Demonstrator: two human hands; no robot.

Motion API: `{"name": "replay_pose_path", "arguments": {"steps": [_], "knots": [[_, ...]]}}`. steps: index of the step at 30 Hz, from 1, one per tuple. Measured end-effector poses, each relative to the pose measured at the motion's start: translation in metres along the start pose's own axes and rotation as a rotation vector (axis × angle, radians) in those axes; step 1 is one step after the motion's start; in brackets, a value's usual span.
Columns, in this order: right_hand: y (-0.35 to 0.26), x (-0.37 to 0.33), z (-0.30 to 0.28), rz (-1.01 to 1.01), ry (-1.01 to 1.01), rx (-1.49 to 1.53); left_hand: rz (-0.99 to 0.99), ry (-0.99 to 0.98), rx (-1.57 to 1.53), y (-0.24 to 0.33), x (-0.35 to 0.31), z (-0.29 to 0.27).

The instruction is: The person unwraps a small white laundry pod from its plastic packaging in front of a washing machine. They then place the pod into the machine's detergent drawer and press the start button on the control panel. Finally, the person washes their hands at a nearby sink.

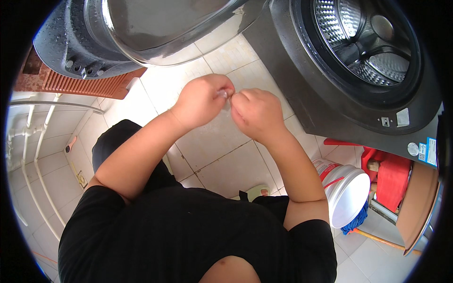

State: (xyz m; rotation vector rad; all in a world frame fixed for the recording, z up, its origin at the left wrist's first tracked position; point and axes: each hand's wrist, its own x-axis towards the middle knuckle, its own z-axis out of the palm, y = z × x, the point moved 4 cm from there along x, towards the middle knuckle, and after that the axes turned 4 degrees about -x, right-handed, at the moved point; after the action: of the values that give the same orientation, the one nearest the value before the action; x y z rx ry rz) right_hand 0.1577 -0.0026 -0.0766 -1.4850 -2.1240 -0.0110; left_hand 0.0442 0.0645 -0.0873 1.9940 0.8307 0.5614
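Observation:
Both hands meet in front of me over the tiled floor. My left hand [200, 101] is closed, its thumb and fingers pinching a small piece of clear plastic [222, 94]. Right beside it, my right hand [258, 113] is closed on the same plastic, knuckles toward the left hand. Most of the plastic is hidden by the fingers, so its exact kind cannot be made out. Ahead to the right stands a dark grey front-loading washing machine [278, 61], its metal drum [347, 28] showing. The wet machine door [170, 23] hangs open at the upper left.
At the left is a reddish-brown ribbed plastic piece [89, 80] near white wall pipes [42, 137]. To the right are a white bucket [351, 195], a red cloth [394, 179], a blue mop head [357, 219] and a cardboard piece [417, 205].

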Motion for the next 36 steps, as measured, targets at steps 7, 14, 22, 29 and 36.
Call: {"name": "replay_pose_path", "arguments": {"steps": [7,14,22,29,36], "knots": [[-0.011,-0.004,-0.01,-0.152,0.066,0.114,-0.415,0.175,-0.587,-0.027,0.012,-0.012],[0.023,-0.006,-0.009,0.393,0.038,0.626,-0.257,0.163,-0.814,-0.015,0.009,-0.006],[0.039,-0.008,-0.001,0.783,0.134,1.492,-0.09,0.143,-0.895,-0.001,0.007,-0.009],[0.025,-0.008,0.014,0.775,-0.109,1.227,-0.06,0.107,-0.96,-0.002,0.008,-0.005],[0.027,-0.007,0.01,0.652,0.087,0.923,-0.346,0.042,-0.872,0.0,0.003,-0.003]]}}
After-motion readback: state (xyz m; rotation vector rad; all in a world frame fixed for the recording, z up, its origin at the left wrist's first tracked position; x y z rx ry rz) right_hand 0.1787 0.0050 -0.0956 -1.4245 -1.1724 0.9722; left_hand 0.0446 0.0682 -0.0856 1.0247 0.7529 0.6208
